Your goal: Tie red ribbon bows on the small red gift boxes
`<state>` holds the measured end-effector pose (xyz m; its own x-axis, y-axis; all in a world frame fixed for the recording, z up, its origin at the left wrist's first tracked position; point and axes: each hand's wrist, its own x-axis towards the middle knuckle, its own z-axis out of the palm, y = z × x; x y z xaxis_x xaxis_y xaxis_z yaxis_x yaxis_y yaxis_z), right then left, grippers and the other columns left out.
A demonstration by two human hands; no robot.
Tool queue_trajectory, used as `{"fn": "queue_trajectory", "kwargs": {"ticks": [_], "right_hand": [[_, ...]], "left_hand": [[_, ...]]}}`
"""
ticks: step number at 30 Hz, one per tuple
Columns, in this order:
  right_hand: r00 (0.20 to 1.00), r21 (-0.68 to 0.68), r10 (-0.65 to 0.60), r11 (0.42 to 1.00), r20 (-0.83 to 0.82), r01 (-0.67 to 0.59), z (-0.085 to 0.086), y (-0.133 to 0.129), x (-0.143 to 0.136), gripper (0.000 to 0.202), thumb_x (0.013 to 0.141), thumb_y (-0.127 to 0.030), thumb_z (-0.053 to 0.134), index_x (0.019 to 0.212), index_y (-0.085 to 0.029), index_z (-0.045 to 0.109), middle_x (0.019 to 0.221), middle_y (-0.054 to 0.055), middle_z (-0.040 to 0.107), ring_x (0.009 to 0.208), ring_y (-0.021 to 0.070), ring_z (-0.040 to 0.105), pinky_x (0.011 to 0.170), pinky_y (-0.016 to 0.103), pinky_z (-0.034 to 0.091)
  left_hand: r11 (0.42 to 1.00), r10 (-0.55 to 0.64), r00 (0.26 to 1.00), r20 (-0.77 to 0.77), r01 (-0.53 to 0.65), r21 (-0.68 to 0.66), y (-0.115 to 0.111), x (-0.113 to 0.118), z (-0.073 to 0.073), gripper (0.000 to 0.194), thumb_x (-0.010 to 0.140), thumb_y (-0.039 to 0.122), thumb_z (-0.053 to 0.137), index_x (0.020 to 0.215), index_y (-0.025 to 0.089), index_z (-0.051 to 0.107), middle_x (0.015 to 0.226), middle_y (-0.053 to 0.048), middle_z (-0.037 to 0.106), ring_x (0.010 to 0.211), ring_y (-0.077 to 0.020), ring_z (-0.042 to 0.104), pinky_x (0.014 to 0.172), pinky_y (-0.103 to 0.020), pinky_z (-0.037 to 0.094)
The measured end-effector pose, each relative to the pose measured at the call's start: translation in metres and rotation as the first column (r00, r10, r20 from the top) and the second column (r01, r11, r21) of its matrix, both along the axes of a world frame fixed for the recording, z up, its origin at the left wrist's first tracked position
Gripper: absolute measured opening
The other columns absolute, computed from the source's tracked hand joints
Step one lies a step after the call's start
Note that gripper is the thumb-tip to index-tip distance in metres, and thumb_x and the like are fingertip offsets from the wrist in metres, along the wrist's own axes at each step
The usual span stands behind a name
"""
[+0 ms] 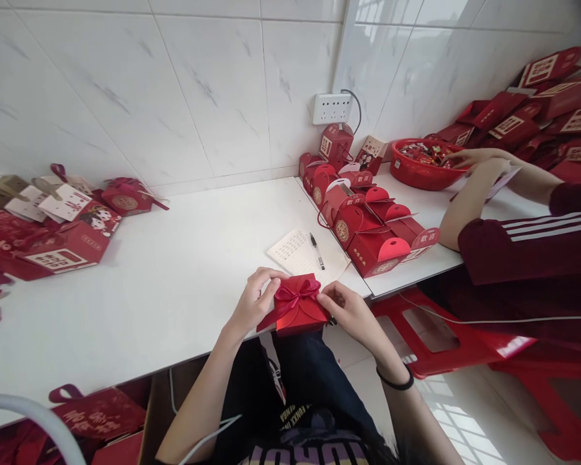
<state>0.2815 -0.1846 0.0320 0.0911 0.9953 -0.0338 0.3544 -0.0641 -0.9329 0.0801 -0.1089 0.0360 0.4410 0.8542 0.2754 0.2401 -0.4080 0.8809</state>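
Observation:
A small red gift box with a scalloped flap sits at the table's front edge, in front of my body. A crimson ribbon bow is tied across its top, with a ribbon tail hanging at its left. My left hand is at the box's left side, thumb and fingers pinched at the bow's left loop. On the other side, my right hand has curled fingers pinching the bow's right loop. Just beyond the box lie a handwritten notebook and a black-and-clear pen.
Several open red boxes stand in rows to the right. Farther right, a co-worker's hands are at a red basin of small wrapped items. More boxes pile up behind it and at the left. A red stool stands below.

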Motion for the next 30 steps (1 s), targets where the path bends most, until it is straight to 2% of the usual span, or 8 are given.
{"fn": "queue_trajectory", "kwargs": {"ticks": [5,8,16,20,23,26,28,30], "right_hand": [[0.998,-0.039,0.021,0.999,-0.06,-0.024,-0.002,0.001,-0.001,0.04,0.08,-0.054,0.054,0.064,-0.019,0.045,0.056,-0.003,0.045,0.052,0.011,0.04,0.049,0.023,0.031],[0.993,-0.034,0.02,0.999,-0.115,-0.024,-0.002,0.001,-0.003,0.043,0.077,-0.058,0.056,0.064,-0.019,0.044,0.056,-0.004,0.044,0.051,0.0106,0.039,0.048,0.022,0.029],[0.983,-0.138,0.018,0.99,-0.181,-0.044,0.002,-0.008,0.0,0.045,0.075,-0.06,0.058,0.065,-0.018,0.047,0.047,-0.005,0.043,0.039,0.007,0.032,0.037,0.02,0.023],[0.98,-0.164,0.037,0.984,-0.196,-0.07,0.007,-0.021,-0.002,0.044,0.073,-0.059,0.06,0.062,-0.019,0.045,0.048,-0.005,0.042,0.038,0.0068,0.034,0.036,0.019,0.024],[0.991,-0.17,0.07,0.981,-0.113,-0.089,0.01,-0.028,0.001,0.04,0.076,-0.055,0.058,0.062,-0.019,0.046,0.049,-0.004,0.043,0.041,0.0084,0.037,0.039,0.02,0.027],[0.996,-0.068,0.03,0.997,0.086,-0.024,0.01,-0.025,0.009,0.034,0.081,-0.048,0.055,0.064,-0.019,0.052,0.056,-0.001,0.05,0.05,0.0121,0.044,0.047,0.024,0.035],[0.975,0.115,-0.089,0.991,0.204,0.066,0.011,-0.015,0.015,0.028,0.084,-0.043,0.052,0.07,-0.019,0.056,0.066,0.003,0.057,0.059,0.015,0.05,0.055,0.027,0.041],[0.955,0.282,-0.148,0.957,0.255,0.073,0.013,0.0,0.018,0.021,0.086,-0.038,0.051,0.08,-0.02,0.059,0.078,0.005,0.06,0.067,0.0172,0.054,0.062,0.03,0.044]], "left_hand": [[0.969,-0.025,0.965,-0.261,0.087,0.231,-0.007,0.007,0.017,0.017,0.081,0.033,0.057,0.093,0.022,0.061,0.102,-0.006,0.056,0.104,-0.0253,0.048,0.096,-0.044,0.025],[0.962,-0.023,0.928,-0.372,0.122,0.245,-0.01,0.013,0.021,0.012,0.079,0.031,0.06,0.085,0.021,0.059,0.108,-0.006,0.057,0.104,-0.0252,0.049,0.095,-0.045,0.026],[0.999,-0.036,0.979,-0.203,0.04,0.013,-0.008,0.016,0.008,0.012,0.081,0.031,0.059,0.077,0.019,0.06,0.107,-0.005,0.058,0.102,-0.022,0.054,0.093,-0.04,0.039],[1.0,-0.028,0.987,-0.161,0.027,-0.01,-0.008,0.018,0.008,0.014,0.079,0.031,0.061,0.074,0.019,0.063,0.104,-0.007,0.059,0.1,-0.0226,0.055,0.09,-0.04,0.042],[1.0,-0.027,0.988,-0.154,0.025,-0.015,-0.008,0.019,0.008,0.013,0.079,0.031,0.061,0.074,0.019,0.063,0.104,-0.006,0.059,0.099,-0.0222,0.055,0.089,-0.039,0.043],[0.998,-0.054,0.986,-0.159,0.049,-0.035,-0.007,0.018,0.008,0.012,0.079,0.031,0.061,0.075,0.019,0.062,0.106,-0.006,0.057,0.101,-0.0218,0.054,0.091,-0.038,0.042],[0.997,-0.076,0.984,-0.161,0.072,-0.033,-0.006,0.017,0.008,0.013,0.079,0.032,0.062,0.077,0.019,0.061,0.107,-0.006,0.056,0.102,-0.0219,0.053,0.091,-0.038,0.042],[0.996,-0.095,0.983,-0.16,0.093,-0.018,-0.006,0.018,0.007,0.014,0.078,0.033,0.062,0.078,0.019,0.061,0.107,-0.006,0.055,0.102,-0.022,0.053,0.091,-0.038,0.042]]}}
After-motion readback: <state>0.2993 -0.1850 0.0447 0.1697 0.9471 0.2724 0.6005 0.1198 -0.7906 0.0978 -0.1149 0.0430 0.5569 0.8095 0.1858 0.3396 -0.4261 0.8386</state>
